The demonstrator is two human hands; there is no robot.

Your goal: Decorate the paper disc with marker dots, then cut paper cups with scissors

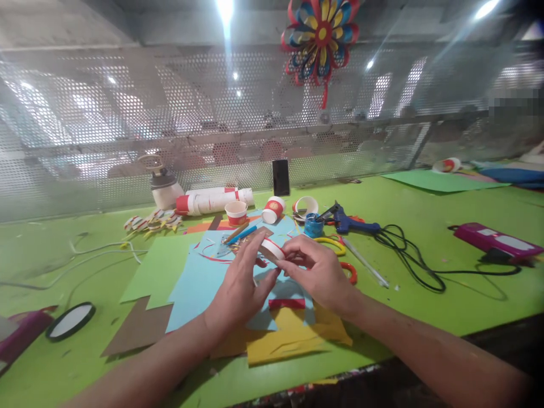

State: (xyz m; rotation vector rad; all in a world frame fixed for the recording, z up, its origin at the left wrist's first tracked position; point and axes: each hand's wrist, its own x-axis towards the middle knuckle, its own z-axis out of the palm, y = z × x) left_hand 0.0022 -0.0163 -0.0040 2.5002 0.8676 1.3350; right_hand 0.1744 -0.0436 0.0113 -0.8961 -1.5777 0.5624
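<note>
My left hand (242, 283) and my right hand (317, 272) meet above a light blue paper sheet (198, 283). Together they pinch a cut white paper ring with a red band (271, 248), held just over the sheets. Under my hands lie a small red strip (287, 304) and yellow paper (293, 337). A brown card (138, 328) and a green sheet (155, 269) sit to the left of the blue one.
Red-and-white paper cups (237, 212), a roll of cups (215, 200), a phone (281, 177) and a white bottle (164, 190) stand at the back of the green table (425, 294). A blue glue gun (351, 222) with black cord, scissors (340, 246) and a magenta box (495, 241) lie right. A paper flower (321, 39) hangs above.
</note>
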